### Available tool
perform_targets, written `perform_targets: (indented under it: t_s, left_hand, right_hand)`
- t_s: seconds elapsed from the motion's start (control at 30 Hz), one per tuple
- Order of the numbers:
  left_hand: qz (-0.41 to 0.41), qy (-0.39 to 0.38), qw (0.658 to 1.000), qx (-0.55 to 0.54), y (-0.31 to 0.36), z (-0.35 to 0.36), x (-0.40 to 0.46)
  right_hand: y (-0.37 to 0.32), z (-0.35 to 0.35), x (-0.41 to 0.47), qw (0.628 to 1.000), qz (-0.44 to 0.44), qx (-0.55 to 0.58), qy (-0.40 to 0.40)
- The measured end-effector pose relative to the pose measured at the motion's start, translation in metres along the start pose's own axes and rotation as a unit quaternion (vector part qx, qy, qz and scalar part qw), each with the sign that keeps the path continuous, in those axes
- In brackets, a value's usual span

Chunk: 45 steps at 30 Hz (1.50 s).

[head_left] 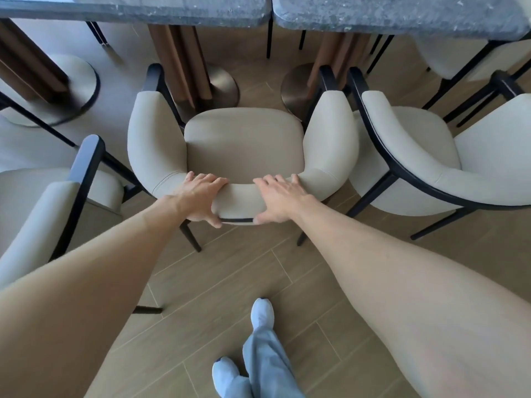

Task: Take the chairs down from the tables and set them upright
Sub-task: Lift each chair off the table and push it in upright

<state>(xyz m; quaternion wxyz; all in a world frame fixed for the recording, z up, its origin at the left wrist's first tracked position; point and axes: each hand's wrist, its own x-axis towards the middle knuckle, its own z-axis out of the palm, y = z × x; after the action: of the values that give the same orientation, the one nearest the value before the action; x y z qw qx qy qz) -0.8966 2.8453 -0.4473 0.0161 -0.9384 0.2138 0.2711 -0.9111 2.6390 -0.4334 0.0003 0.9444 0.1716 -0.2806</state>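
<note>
Nearest the camera are two feet in pale socks (260,313) on the wood-look floor (230,271). Just past them, the left hand (201,198) and right hand (280,198) are both wrapped over the padded backrest of the middle chair (244,133), fingers draped over the top and thumbs hooked under near the black frame rail. That chair is already down on the floor, upright, seat facing the tables.

My guess is it's a medium-weight thing — metal legs, thick cushioning. The padding will squish and slide a bit, so the rigid frame under the backrest is the better grip. There's a neighbour chair (431,156) just beside it on the right and another on the left (57,196) — tight squeeze. Beyond sit the stone-look tabletops (172,8) on pedestal bases (184,67).
</note>
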Motion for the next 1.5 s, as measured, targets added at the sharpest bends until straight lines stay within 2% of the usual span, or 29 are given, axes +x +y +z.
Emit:
perform_targets:
  t_s: [0.1, 0.2, 0.23, 0.3, 0.43, 0.5, 0.57, 0.63, 0.7, 0.93, 1.07, 1.23, 1.33, 1.5]
  left_hand:
    - [-0.039, 0.018, 0.983, -0.181, 0.012, -0.022, -0.009]
    - [-0.059, 0.097, 0.93, -0.349, 0.025, -0.041, -0.029]
    - [-0.062, 0.131, 0.897, -0.417, 0.031, -0.046, -0.04]
    - [-0.061, 0.188, 0.806, -0.557, 0.042, -0.051, -0.066]
    - [-0.068, 0.266, 0.612, -0.742, 0.062, -0.067, -0.131]
    - [-0.066, 0.298, 0.547, -0.779, 0.072, -0.078, -0.167]
    - [-0.047, 0.331, 0.512, -0.791, 0.083, -0.092, -0.204]
    - [-0.026, 0.37, 0.493, -0.787, 0.093, -0.109, -0.24]
    - [-0.006, 0.405, 0.491, -0.771, 0.104, -0.126, -0.277]
    - [0.051, 0.511, 0.529, -0.676, 0.137, -0.136, -0.406]
    - [0.027, 0.563, 0.537, -0.627, 0.146, -0.111, -0.471]
    - [-0.002, 0.623, 0.505, -0.597, 0.129, -0.074, -0.536]
    - [-0.012, 0.644, 0.487, -0.59, 0.104, -0.051, -0.58]
    - [-0.041, 0.655, 0.481, -0.581, 0.025, -0.005, -0.646]
  right_hand:
    - [0.0, -0.017, -0.012, 0.99, 0.035, 0.134, 0.039]
    - [-0.005, -0.033, -0.031, 0.948, 0.058, 0.29, 0.113]
    - [-0.008, -0.039, -0.04, 0.929, 0.065, 0.335, 0.14]
    - [-0.013, -0.052, -0.062, 0.883, 0.077, 0.423, 0.189]
    - [-0.036, -0.073, -0.124, 0.733, 0.094, 0.618, 0.267]
    - [-0.053, -0.084, -0.159, 0.677, 0.09, 0.672, 0.285]
    - [-0.074, -0.097, -0.192, 0.642, 0.072, 0.7, 0.303]
    - [-0.096, -0.112, -0.224, 0.621, 0.042, 0.716, 0.316]
    - [-0.119, -0.127, -0.258, 0.618, 0.003, 0.714, 0.329]
    - [-0.187, -0.157, -0.353, 0.609, -0.147, 0.698, 0.348]
    - [-0.223, -0.142, -0.396, 0.634, -0.234, 0.666, 0.314]
    - [-0.265, -0.115, -0.417, 0.667, -0.266, 0.628, 0.3]
    - [-0.305, -0.109, -0.418, 0.684, -0.262, 0.625, 0.27]
    - [-0.394, -0.104, -0.397, 0.701, -0.277, 0.598, 0.271]
